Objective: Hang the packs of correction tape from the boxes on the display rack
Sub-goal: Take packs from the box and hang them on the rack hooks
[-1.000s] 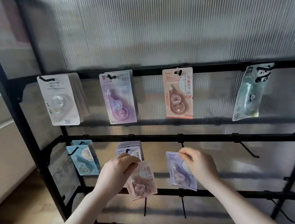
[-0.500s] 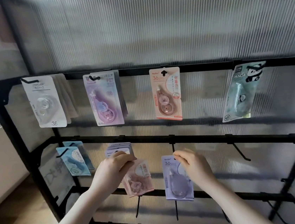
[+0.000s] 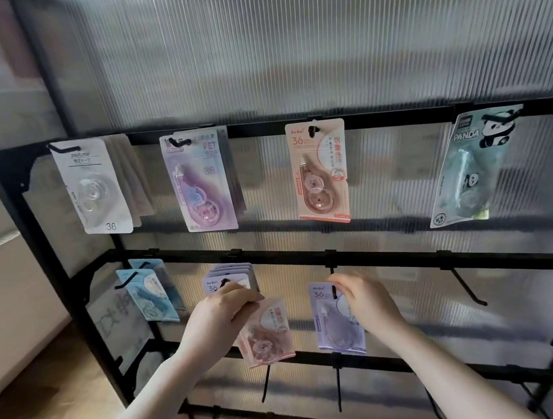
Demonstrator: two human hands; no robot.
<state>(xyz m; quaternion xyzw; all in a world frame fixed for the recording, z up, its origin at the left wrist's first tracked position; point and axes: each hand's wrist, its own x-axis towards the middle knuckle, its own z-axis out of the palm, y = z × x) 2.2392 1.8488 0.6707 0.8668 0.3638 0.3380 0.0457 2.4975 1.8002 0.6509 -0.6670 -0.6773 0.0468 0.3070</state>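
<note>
Your right hand (image 3: 365,302) had its fingers curled in a pinch on the top edge of a lavender pack (image 3: 336,319), right at its hang hole on a hook of the display rack (image 3: 411,259). Your left hand (image 3: 220,319) gripped a pink pack (image 3: 268,334), which hung tilted below your fingers, just in front of a stack of lavender packs (image 3: 229,276) on the neighbouring hook. On the rail above hung a white pack (image 3: 93,188), a purple pack (image 3: 199,183), a peach pack (image 3: 319,170) and a panda pack (image 3: 470,166).

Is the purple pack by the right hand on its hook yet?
On, it seems: the black hook shows through the hole of the lilac correction-tape pack, which the right hand pinches at its top.
</note>
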